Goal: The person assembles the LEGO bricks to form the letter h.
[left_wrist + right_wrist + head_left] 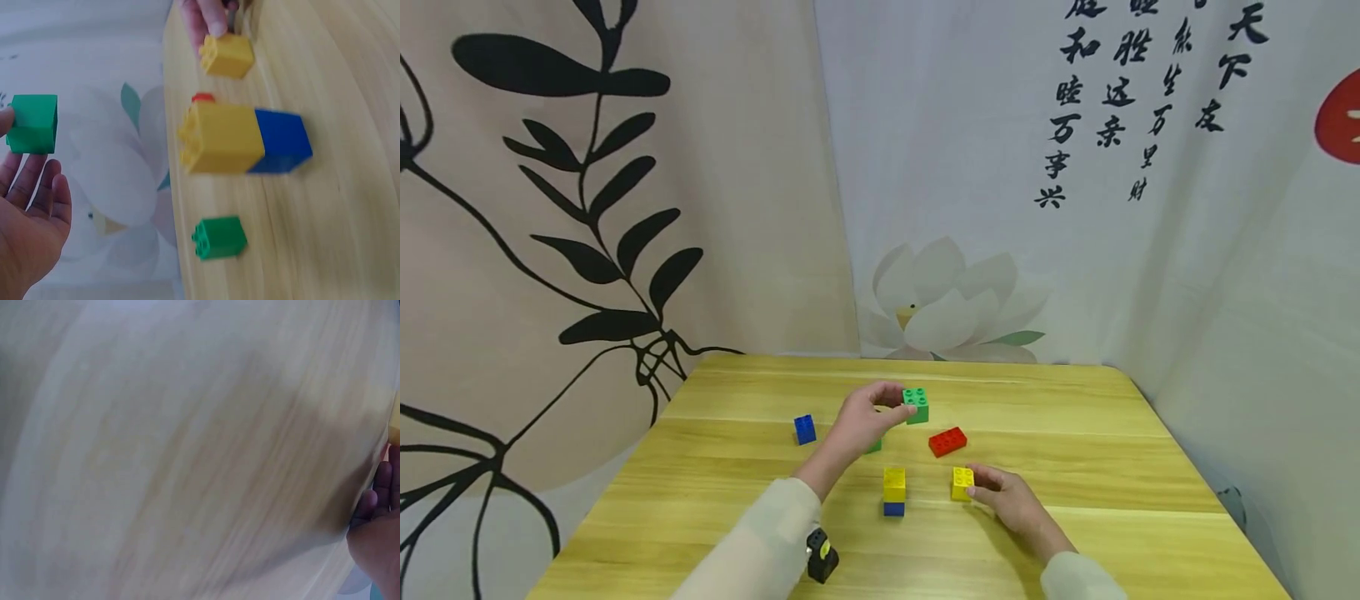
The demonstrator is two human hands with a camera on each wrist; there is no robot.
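Note:
My left hand (859, 423) pinches a green toy building block (916, 406) between thumb and fingers; the left wrist view shows it held up off the table. My right hand (1017, 505) grips a yellow block (962, 483) at its right side; whether that block touches the table I cannot tell. Between the hands, a yellow block (226, 139) sits on top of a blue block (281, 141), both upright. A second green block (222, 237) stands on the table, mostly hidden by my left wrist in the head view. In the right wrist view only an edge of the yellow block shows.
A red block (947, 442) lies right of the held green block. A separate blue block (805, 429) is left of my left hand. The wooden table (737, 508) ends at a printed curtain (760, 208). A black device (822, 557) is by my left sleeve.

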